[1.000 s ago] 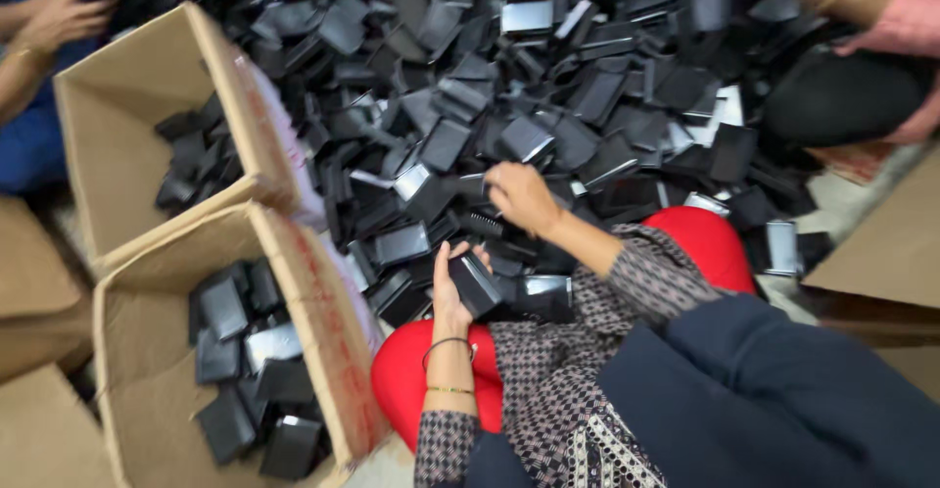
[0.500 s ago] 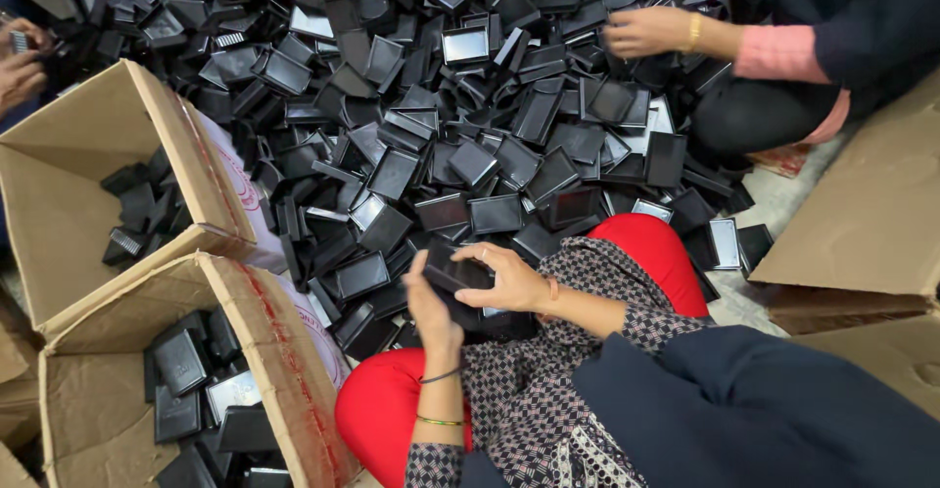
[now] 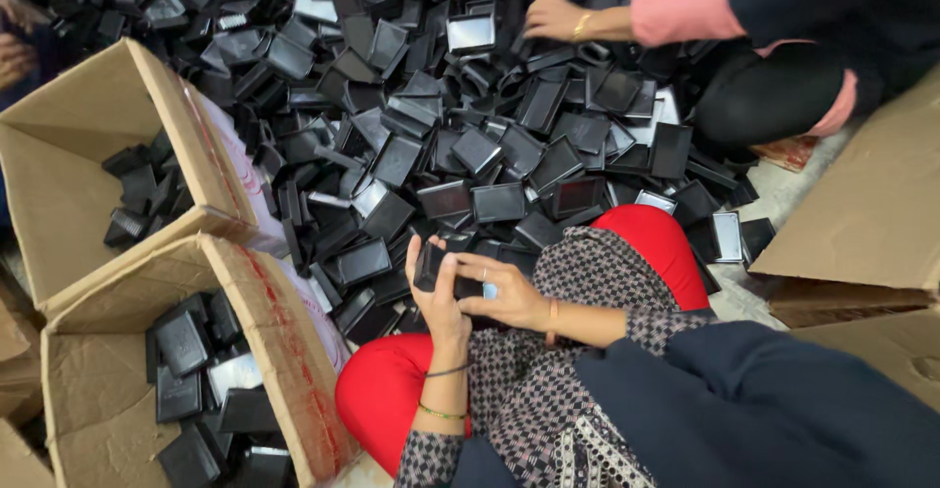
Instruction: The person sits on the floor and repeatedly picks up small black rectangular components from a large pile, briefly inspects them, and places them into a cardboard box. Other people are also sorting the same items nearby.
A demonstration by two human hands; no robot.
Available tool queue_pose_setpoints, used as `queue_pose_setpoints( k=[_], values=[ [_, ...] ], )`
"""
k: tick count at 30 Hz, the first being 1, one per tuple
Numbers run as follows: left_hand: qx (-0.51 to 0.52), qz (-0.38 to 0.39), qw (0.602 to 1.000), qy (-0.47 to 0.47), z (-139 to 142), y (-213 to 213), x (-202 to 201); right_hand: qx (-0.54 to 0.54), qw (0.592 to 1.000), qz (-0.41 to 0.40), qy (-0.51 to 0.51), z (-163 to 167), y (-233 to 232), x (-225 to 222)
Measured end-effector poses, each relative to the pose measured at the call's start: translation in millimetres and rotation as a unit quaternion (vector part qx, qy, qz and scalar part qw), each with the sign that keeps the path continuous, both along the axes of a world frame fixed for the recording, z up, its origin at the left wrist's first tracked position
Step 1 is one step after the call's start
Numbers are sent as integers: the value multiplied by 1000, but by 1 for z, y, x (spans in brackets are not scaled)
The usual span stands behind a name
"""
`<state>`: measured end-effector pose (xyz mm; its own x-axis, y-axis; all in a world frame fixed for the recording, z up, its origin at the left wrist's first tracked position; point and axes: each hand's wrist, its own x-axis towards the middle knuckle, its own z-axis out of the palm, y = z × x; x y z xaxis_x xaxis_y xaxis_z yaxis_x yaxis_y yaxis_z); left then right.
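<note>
Head view looks down on the person's lap, where the left hand [image 3: 436, 297] and the right hand [image 3: 504, 297] meet and both clasp one small black case [image 3: 431, 265], held just above the red-clad knees. The left fingers wrap its left side while the right thumb and fingers pinch it from the right; a ring shows on the right hand. Just beyond the hands spreads a large heap of black cases [image 3: 470, 126] across the floor. To the left stand two open cardboard boxes, the nearer box [image 3: 284, 351] and the farther box [image 3: 196, 155], each partly filled with black cases. At the top, a co-worker's hand [image 3: 553, 18] with a pink sleeve rests on the heap
</note>
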<state>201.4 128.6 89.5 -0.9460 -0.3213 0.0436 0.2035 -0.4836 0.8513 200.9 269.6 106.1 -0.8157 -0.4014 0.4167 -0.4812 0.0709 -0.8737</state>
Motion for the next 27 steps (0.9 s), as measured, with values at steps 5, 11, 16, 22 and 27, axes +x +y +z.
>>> queue_pose_setpoints(
  k=[5,11,16,22,27],
  values=[
    [74,-13,996,37,16,-22,10,-179,902,101,-380,-27,-3,-13],
    [30,-46,998,23,38,-40,31,-249,821,182,-480,-50,-23,2],
    [-144,128,975,112,95,-116,51,167,982,87,11,-45,-35,-77],
    [418,136,896,62,97,-219,55,483,835,-154,217,-57,-40,-184],
    [390,-73,911,-114,-31,-124,-9,321,930,-156,87,-56,-30,-160]
  ],
)
